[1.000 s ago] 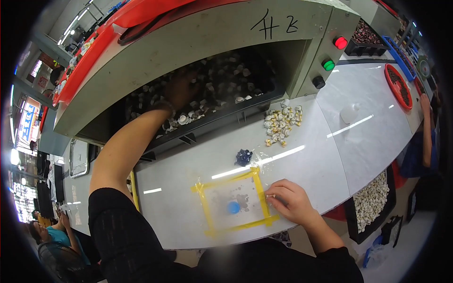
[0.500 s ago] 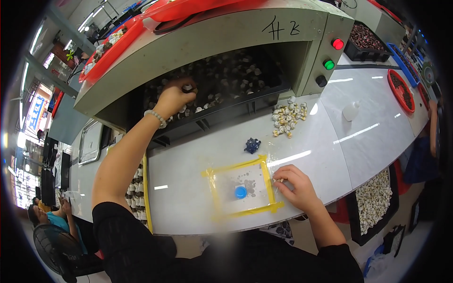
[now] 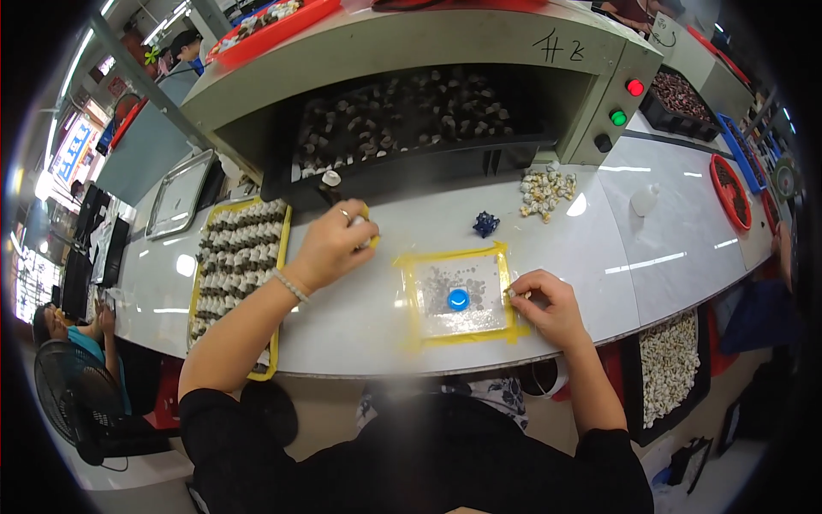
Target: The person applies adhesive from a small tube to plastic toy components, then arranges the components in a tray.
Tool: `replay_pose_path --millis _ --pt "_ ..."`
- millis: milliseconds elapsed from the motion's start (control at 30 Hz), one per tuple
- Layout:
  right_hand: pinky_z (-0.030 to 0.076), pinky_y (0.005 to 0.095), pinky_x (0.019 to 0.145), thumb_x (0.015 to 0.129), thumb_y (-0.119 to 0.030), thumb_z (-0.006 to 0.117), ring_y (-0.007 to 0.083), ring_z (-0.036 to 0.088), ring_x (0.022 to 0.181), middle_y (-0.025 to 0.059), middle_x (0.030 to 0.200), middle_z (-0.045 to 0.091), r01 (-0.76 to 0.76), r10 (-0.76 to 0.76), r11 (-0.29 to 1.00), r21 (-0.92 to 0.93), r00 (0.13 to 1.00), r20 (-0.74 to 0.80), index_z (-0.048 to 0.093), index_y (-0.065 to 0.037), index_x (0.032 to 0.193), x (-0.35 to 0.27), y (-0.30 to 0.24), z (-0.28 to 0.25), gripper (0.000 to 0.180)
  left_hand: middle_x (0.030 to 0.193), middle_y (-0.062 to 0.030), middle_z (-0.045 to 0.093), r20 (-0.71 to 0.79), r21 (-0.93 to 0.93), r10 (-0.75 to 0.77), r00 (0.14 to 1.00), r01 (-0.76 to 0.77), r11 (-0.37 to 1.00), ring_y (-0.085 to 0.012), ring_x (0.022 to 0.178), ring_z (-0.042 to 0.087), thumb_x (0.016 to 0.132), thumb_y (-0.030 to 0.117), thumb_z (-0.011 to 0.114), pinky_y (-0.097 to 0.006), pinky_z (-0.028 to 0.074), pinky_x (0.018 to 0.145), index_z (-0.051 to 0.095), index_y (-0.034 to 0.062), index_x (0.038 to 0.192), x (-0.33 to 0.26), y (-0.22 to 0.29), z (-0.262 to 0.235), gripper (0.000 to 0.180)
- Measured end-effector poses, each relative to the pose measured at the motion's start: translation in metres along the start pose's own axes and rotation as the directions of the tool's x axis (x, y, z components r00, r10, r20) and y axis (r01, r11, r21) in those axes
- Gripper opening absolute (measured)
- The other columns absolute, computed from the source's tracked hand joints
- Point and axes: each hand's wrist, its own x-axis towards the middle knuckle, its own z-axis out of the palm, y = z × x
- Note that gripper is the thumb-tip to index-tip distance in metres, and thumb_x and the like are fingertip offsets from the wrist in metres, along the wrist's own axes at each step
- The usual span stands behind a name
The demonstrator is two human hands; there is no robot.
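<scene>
My left hand (image 3: 336,244) is closed around small white pieces with some yellow showing, partly hidden by the fingers. It is over the white table, in front of a black tray (image 3: 445,160) full of dark pieces with white tops. One white-topped dark piece (image 3: 331,179) is at the tray's front, beyond that hand. My right hand (image 3: 552,310) pinches a small whitish piece (image 3: 514,294) at the right side of a yellow-taped rectangle (image 3: 445,332). Inside the rectangle are a blue round cap (image 3: 458,299) and wet spots. Beyond it lies a dark blue spiky object (image 3: 485,224).
A pile of whitish-yellow pieces (image 3: 546,193) lies beside the grey machine housing (image 3: 390,56). A yellow tray (image 3: 283,248) with rows of pieces is at the left. A small white bottle (image 3: 644,201) stands at the right. A black bin (image 3: 635,390) of pale pieces sits below the table edge.
My left hand has come out of the machine's black tray, back toward me over the table. My right hand stays by the taped rectangle. The view has shifted, showing more of the yellow tray.
</scene>
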Motion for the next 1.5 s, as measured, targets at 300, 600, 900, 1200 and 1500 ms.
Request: replay_pose_path --millis 300,600,900,1200,1500 --pt "0.048 0.0298 0.068 0.073 -0.007 0.07 0.0226 0.058 0.08 0.0078 0.089 0.061 0.182 -0.17 0.966 -0.185 0.982 0.079 0.062 -0.003 0.086 0.002 -0.006 0.013 0.015 0.108 -0.0106 0.05 0.199 -0.053 -0.228 0.953 0.242 0.969 -0.0271 0.095 0.052 0.072 0.019 0.068 -0.037 0.048 0.074 0.057 0.0097 0.099 -0.056 0.021 0.017 0.03" --pt "0.048 0.0327 0.07 0.072 -0.01 0.07 0.0255 0.057 0.081 0.0107 0.091 0.058 0.088 -0.102 0.921 -0.38 0.995 -0.018 0.065 -0.002 0.094 -0.002 -0.004 0.009 0.024 0.123 -0.0167 0.044 0.086 -0.01 -0.421 0.903 0.424 0.906 -0.0327 0.121 0.039 0.068 0.025 0.073 -0.042 0.035 0.095 0.045 0.0071 0.128 -0.075 0.051 -0.013 0.069" --pt "0.049 0.0327 0.068 0.074 -0.006 0.067 0.0261 0.059 0.079 0.0127 0.09 0.058 0.177 -0.218 0.833 -0.524 0.976 -0.017 0.064 0.001 0.096 0.0 -0.012 0.007 0.023 0.09 -0.0125 0.056 0.109 -0.376 -0.829 0.549 0.794 0.477 -0.0259 0.075 0.056 0.071 0.017 0.07 -0.035 0.047 0.068 0.055 0.0015 0.103 -0.092 0.076 0.005 0.038" --pt "0.05 0.0249 0.065 0.076 -0.004 0.066 0.0166 0.06 0.072 0.0089 0.089 0.059 0.134 -0.12 0.919 -0.372 0.991 0.059 0.066 0.001 0.097 0.007 -0.019 0.017 0.021 0.081 -0.0089 0.058 -0.057 -0.221 -0.731 0.68 0.705 0.674 -0.0239 0.072 0.057 0.073 0.01 0.066 -0.033 0.046 0.063 0.058 0.0013 0.092 -0.088 0.071 0.022 0.022" --pt "0.05 0.0272 0.063 0.077 -0.006 0.066 0.0193 0.061 0.07 0.0085 0.085 0.06 0.246 -0.157 0.867 -0.434 0.96 0.231 0.067 -0.001 0.097 0.03 -0.044 0.044 0.02 0.097 -0.0037 0.058 0.212 -0.935 -0.764 0.609 0.354 0.022 -0.0078 0.086 0.053 0.084 0.0 0.058 -0.021 0.045 0.07 0.057 -0.0026 0.104 -0.1 0.11 0.027 0.02"
